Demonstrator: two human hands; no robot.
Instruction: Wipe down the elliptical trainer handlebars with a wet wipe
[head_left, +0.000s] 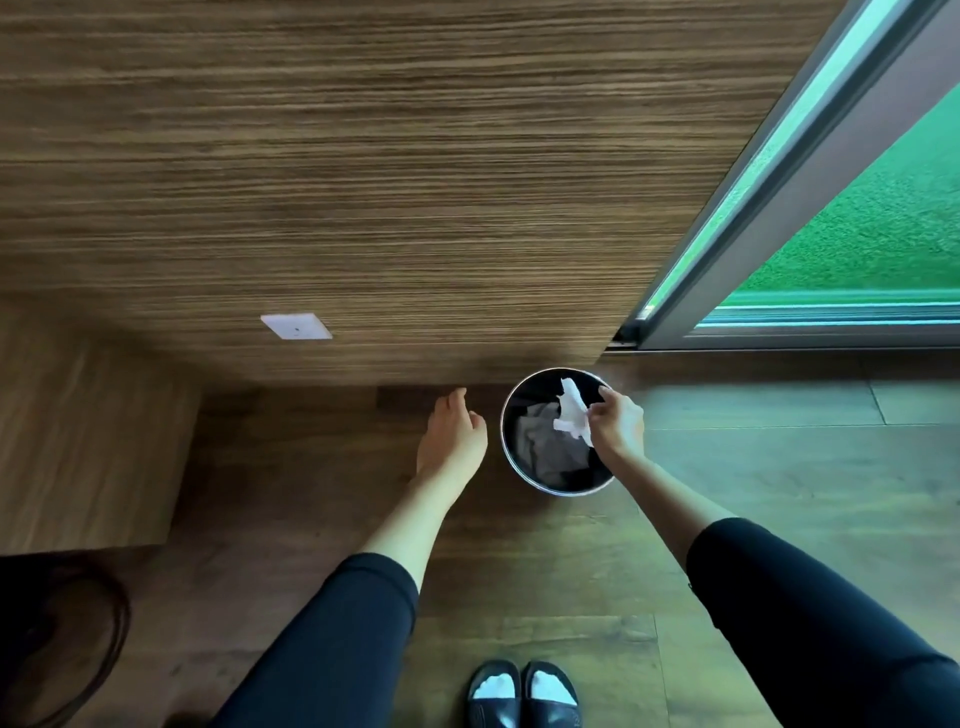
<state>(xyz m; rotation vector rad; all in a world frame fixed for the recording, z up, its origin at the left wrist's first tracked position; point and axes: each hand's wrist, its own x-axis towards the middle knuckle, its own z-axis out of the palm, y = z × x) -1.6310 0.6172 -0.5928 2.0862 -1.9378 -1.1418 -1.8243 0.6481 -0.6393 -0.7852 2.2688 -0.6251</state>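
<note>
Over the bin at the foot of the wood wall, right hand pinches the crumpled wet wipe just above the opening; left hand hangs loose-fingered, holding nothing, just left of the rim. Handlebars not in view, so can't confirm the wiping, but this looks like disposal, with only the drop left. Bin sits tight to the wall on its far side, near the sliding-door track at far right; open floor near and right, cabinet well off left.
</note>
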